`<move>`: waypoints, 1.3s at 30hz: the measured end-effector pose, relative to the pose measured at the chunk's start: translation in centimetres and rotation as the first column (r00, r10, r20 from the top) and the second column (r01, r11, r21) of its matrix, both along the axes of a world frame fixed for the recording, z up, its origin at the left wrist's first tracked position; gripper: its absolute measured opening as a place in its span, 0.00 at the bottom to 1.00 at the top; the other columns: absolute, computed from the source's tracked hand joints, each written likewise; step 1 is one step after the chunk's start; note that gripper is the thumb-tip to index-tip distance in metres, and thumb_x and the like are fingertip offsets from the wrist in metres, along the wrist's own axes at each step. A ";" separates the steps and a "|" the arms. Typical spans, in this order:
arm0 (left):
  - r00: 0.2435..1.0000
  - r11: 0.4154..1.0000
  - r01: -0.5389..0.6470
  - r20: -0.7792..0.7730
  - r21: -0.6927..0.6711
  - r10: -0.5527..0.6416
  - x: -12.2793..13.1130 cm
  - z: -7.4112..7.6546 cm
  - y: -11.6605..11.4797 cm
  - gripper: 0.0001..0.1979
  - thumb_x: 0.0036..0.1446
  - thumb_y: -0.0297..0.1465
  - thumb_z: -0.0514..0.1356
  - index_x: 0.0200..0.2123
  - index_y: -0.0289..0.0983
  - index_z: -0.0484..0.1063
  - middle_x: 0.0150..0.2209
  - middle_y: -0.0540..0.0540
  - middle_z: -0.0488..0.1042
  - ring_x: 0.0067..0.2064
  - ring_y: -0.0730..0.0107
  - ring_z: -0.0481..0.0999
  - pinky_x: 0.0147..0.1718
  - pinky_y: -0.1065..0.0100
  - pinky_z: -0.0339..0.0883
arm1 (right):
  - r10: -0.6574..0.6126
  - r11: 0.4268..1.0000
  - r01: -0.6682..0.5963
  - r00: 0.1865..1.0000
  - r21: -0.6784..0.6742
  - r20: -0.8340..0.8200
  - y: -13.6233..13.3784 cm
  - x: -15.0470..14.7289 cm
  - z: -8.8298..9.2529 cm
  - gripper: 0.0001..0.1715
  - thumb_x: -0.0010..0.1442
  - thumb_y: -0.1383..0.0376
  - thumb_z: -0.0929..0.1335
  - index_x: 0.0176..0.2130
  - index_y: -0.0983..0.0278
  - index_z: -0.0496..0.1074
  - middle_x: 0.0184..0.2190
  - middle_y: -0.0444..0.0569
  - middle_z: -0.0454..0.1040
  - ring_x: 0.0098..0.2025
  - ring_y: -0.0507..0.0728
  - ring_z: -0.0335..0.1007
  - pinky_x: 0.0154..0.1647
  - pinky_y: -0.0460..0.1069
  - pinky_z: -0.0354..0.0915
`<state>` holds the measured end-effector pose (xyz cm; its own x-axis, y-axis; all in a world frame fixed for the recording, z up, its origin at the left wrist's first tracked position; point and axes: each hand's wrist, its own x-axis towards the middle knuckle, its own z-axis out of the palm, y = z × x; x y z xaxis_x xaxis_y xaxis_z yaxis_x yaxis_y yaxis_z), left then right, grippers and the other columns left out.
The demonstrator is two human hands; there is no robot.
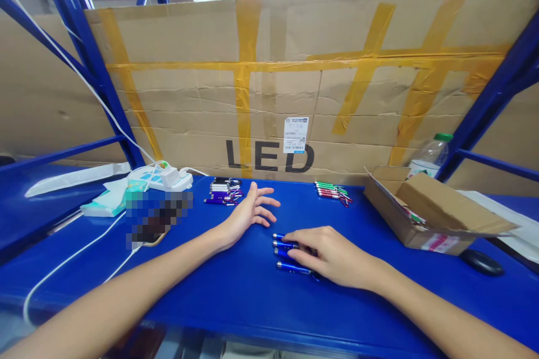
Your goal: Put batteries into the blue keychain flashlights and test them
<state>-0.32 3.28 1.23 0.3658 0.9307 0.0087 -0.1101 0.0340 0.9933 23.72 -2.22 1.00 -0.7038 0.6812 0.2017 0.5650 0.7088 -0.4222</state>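
My left hand hovers above the blue table, fingers spread and nothing in it. Curled over several short blue metal penlights is my right hand. Its thumb and fingers press on the upper ones, partly hiding them; the nearest penlight lies a little apart, its strap loop by the hand. Beyond my left hand, a row of black, silver and purple penlights with clips lies near the cardboard. Green and red penlights with small carabiners form another group at the back right.
An open cardboard box holding more penlights stands right, with a black mouse before it. A bottle is behind. At left lie a power strip, a tissue pack, a blurred phone and white cables. Taped cardboard walls the back.
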 end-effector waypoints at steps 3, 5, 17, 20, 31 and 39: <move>1.000 1.000 0.016 0.005 0.001 -0.016 0.0 -0.2 0.1 0.38 0.74 0.58 0.41 0.64 0.35 0.68 0.52 0.35 0.80 0.37 0.64 0.81 0.35 0.66 0.73 | -0.044 0.998 0.045 0.999 0.038 -0.019 0.4 0.2 -0.1 0.21 0.80 0.58 0.60 0.55 0.59 0.80 0.50 0.51 0.85 0.51 0.61 0.82 0.53 0.52 0.70; 1.000 1.000 0.018 0.015 0.001 -0.018 0.0 -0.3 0.2 0.38 0.73 0.60 0.43 0.64 0.35 0.69 0.51 0.35 0.80 0.37 0.64 0.81 0.35 0.66 0.73 | -0.074 0.996 0.075 0.997 0.057 -0.026 0.7 0.4 -0.2 0.20 0.80 0.60 0.60 0.55 0.59 0.79 0.50 0.51 0.84 0.49 0.60 0.82 0.51 0.52 0.70; 0.999 0.999 0.030 0.011 0.010 -0.030 0.0 -0.7 0.3 0.38 0.73 0.59 0.43 0.64 0.35 0.69 0.51 0.34 0.80 0.37 0.64 0.81 0.35 0.66 0.73 | -0.137 0.983 0.124 0.986 0.137 0.089 1.6 1.1 -0.5 0.13 0.77 0.59 0.65 0.50 0.59 0.78 0.44 0.52 0.76 0.47 0.62 0.72 0.52 0.58 0.66; 0.999 0.999 0.034 -0.002 0.012 -0.034 0.0 -0.7 0.2 0.37 0.74 0.58 0.42 0.64 0.36 0.68 0.51 0.35 0.80 0.37 0.64 0.81 0.35 0.67 0.73 | -0.152 0.979 0.139 0.985 0.149 0.076 1.5 1.0 -0.4 0.10 0.76 0.61 0.66 0.46 0.59 0.78 0.45 0.51 0.75 0.46 0.62 0.69 0.50 0.57 0.65; 0.999 1.000 0.011 0.034 -0.001 -0.011 -0.1 -0.4 0.3 0.36 0.75 0.57 0.43 0.64 0.35 0.68 0.51 0.35 0.80 0.36 0.64 0.81 0.34 0.67 0.73 | -0.230 0.961 0.260 0.940 0.095 -0.251 1.7 0.9 -1.0 0.11 0.78 0.60 0.61 0.55 0.58 0.69 0.46 0.52 0.78 0.49 0.62 0.73 0.52 0.57 0.70; 1.000 1.000 0.010 0.023 0.006 -0.010 0.0 -0.3 0.2 0.37 0.74 0.58 0.43 0.65 0.35 0.68 0.51 0.34 0.80 0.37 0.63 0.81 0.35 0.65 0.73 | -0.346 0.938 0.337 0.892 -0.082 -0.290 1.5 0.8 -0.5 0.15 0.77 0.58 0.59 0.52 0.60 0.71 0.41 0.48 0.79 0.41 0.59 0.76 0.45 0.53 0.70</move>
<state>-0.34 3.43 0.95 0.3747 0.9269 0.0225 -0.1326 0.0296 0.9907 24.51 -0.70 0.52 -0.3375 0.8774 0.3411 0.6163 0.4798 -0.6244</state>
